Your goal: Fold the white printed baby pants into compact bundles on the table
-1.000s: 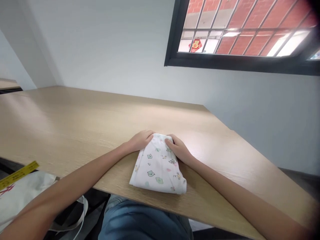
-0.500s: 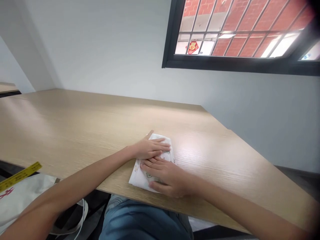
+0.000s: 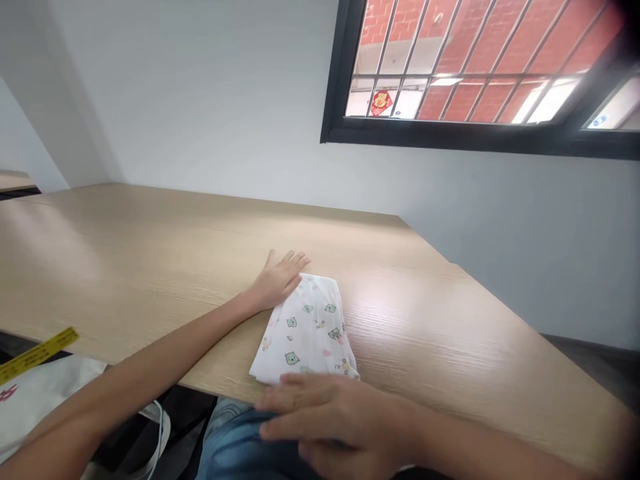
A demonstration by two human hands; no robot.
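A folded white cloth (image 3: 313, 327) printed with small green animal faces lies flat close to the table's front edge. My left hand (image 3: 280, 279) rests at its upper left corner, fingers spread, partly on the wood and partly against the cloth's edge. In front of the cloth's near edge, my right hand (image 3: 333, 417) hovers over the table edge and my lap, slightly blurred, with its fingers apart and nothing in them. It covers a bit of the cloth's lower side.
The light wooden table (image 3: 165, 247) reaches to a grey-white wall (image 3: 210, 93) with a barred window (image 3: 465, 73) at upper right. At lower left, below the table edge, sit a white bag (image 3: 45, 400) and a yellow printed strip (image 3: 37, 355).
Both hands lay on top of the cloth before. My left hand has slid left to its upper corner, and my right hand has lifted off toward me, uncovering the print.
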